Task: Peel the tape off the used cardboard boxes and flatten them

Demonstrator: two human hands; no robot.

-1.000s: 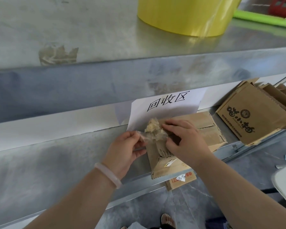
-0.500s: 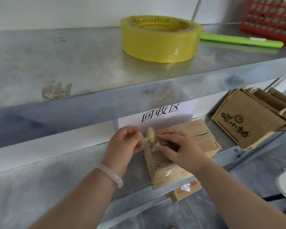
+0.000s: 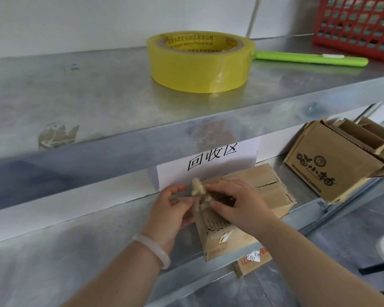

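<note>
Cardboard first: the small brown cardboard box [image 3: 271, 189] sits on the lower metal shelf [image 3: 98, 251], one corner poking past the shelf's front edge, just under a white paper sign [image 3: 211, 160] with black characters. At the box's upper left corner stands a wad of crumpled tape [image 3: 197, 188], pale and fuzzy with torn paper. My right hand [image 3: 239, 204] lies over the top of the box, forefinger and thumb curled in and pinching the wad. My left hand [image 3: 171, 209], a pale bracelet [image 3: 153, 249] on its wrist, is curled beside the wad. It seems to pinch a clear strip trailing from it, though the strip is hard to make out. A second, printed box [image 3: 333, 167] stands open well to the right on the same shelf. On the upper shelf [image 3: 75, 96] lie a yellow tape roll [image 3: 200, 63], a green cutter [image 3: 308, 58] and a red basket [image 3: 359, 25].
</note>
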